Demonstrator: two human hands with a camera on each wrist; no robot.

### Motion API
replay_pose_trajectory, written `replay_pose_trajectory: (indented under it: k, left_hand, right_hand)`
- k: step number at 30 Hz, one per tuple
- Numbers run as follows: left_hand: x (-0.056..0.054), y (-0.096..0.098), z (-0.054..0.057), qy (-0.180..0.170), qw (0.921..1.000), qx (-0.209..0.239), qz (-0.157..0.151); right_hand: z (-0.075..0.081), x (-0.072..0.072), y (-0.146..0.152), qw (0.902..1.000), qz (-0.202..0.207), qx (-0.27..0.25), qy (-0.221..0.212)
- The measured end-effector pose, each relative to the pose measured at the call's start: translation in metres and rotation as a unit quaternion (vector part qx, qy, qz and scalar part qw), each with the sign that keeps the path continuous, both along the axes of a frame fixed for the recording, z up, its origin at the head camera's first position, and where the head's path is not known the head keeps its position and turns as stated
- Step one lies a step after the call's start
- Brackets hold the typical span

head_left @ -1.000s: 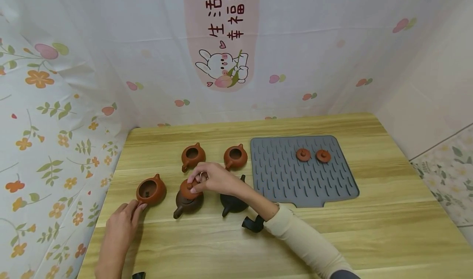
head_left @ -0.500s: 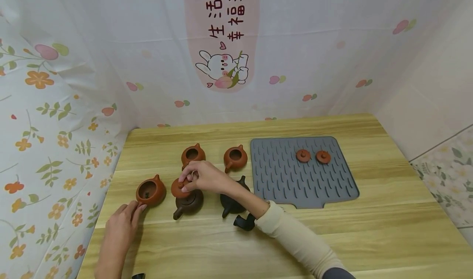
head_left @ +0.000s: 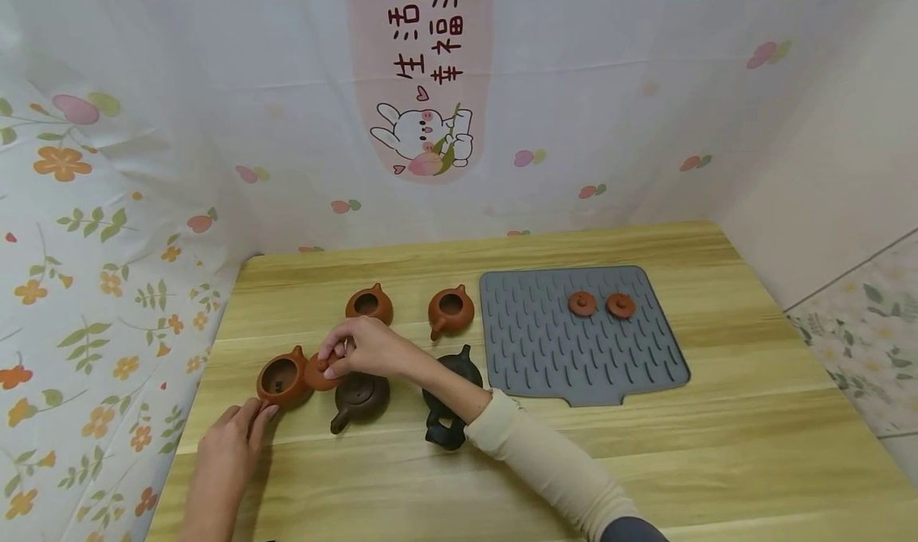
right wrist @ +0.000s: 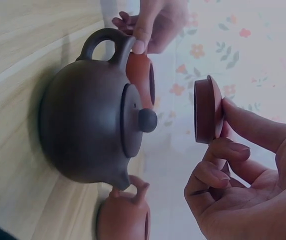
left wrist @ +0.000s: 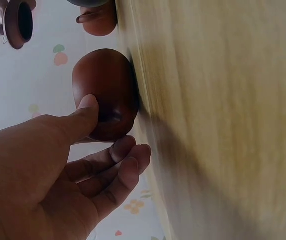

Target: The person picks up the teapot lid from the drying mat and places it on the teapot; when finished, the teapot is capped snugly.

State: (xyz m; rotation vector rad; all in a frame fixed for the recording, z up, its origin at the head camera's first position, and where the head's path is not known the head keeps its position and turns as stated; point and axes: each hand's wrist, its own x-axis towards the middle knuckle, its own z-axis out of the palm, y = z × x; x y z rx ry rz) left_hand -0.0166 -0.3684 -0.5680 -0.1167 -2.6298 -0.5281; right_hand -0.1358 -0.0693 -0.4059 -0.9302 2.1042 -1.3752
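Note:
At the left of the table in the head view, a reddish-brown clay teapot (head_left: 296, 397) stands lidless with small dark bits inside. My left hand (head_left: 231, 446) pinches its handle; the left wrist view shows the thumb (left wrist: 89, 107) on top. My right hand (head_left: 369, 349) pinches a reddish-brown teapot lid (head_left: 315, 376) by its knob, just right of that teapot's mouth. In the right wrist view the lid (right wrist: 208, 110) is off the table, its underside facing the table. A dark brown teapot (right wrist: 83, 120) with its lid on stands below my right hand.
Two lidless reddish-brown teapots, one at the back left (head_left: 380, 309) and one at its right (head_left: 460, 319), stand behind. My right forearm partly covers a black teapot (head_left: 462, 371). A grey mat (head_left: 531, 343) bears two lids, left (head_left: 582, 304) and right (head_left: 621, 306).
My right hand has carried the lid leftward, from above the dark brown teapot to beside the left teapot's mouth. My left hand keeps its hold on the handle. The head view has shifted slightly.

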Motion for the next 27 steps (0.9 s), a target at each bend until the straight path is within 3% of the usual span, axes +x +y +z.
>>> replay_pose_trajectory:
  k: [7, 14, 17, 24, 27]
  left_hand:
    - [0.003, 0.005, 0.010, -0.005, 0.9999, -0.003, 0.009]
    - [0.009, 0.018, 0.031, -0.020, 0.9995, 0.019, 0.014]
    - [0.008, 0.016, 0.027, -0.022, 0.9995, 0.012, 0.017]
    - [0.002, 0.003, 0.004, -0.008, 0.9999, 0.002, 0.006]
    - [0.003, 0.001, 0.002, -0.005, 1.0000, 0.002, 0.005]
  right_hand:
    - [0.003, -0.001, -0.022, 0.9999, 0.008, 0.011, 0.005]
    - [0.001, -0.003, -0.042, 0.9988, 0.015, 0.043, 0.018]
    - [0.000, -0.003, -0.047, 0.9984, 0.013, 0.053, 0.013]
    - [-0.005, -0.006, -0.056, 0.9981, 0.012, 0.058, 0.013]
    - [-0.007, -0.007, -0.063, 0.9981, 0.009, 0.060, 0.014]
